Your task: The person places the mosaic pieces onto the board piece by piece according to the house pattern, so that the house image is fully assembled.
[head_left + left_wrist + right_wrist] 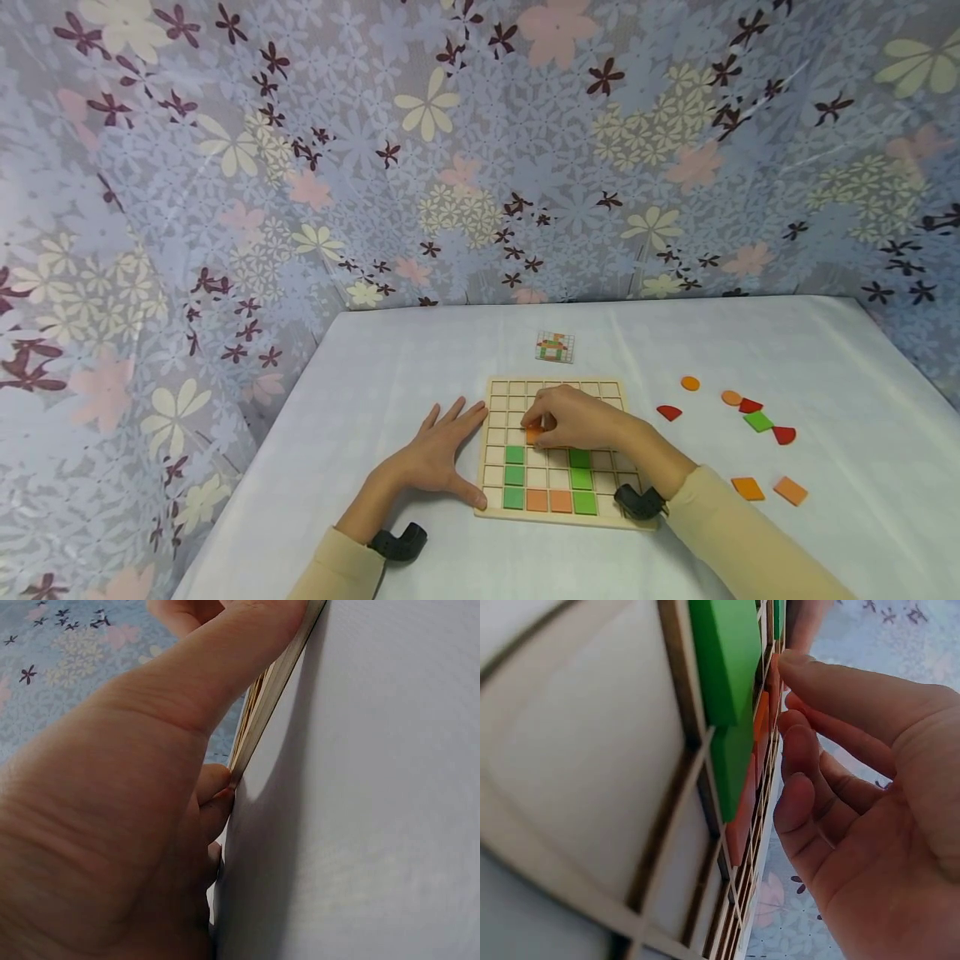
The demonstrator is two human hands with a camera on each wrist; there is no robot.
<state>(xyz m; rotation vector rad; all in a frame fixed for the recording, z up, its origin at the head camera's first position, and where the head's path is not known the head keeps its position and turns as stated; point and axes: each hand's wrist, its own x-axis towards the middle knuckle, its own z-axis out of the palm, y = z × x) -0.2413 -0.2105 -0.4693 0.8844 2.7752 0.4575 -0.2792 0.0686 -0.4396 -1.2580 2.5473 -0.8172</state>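
A wooden grid board (566, 518) lies on the white cloth. Over its middle, my right hand (581, 419) pinches an orange square tile (533, 436) between thumb and fingertips, down at a grid cell. My left hand (433, 454) is spread along the board's left side, thumb at the lower corner and a fingertip at the upper edge. Green tiles (513, 476) fill a column at left, with more green tiles (581, 479) further right. Two orange tiles (548, 500) sit between them in the bottom row. The right wrist view shows my right hand's fingertips (799, 660) close against the board.
A small pattern card (555, 346) lies behind the board. Loose pieces are scattered at right: orange discs (690, 383), red wedges (669, 412), a green square (758, 422) and orange squares (791, 491). Flowered cloth (480, 167) hangs behind the table.
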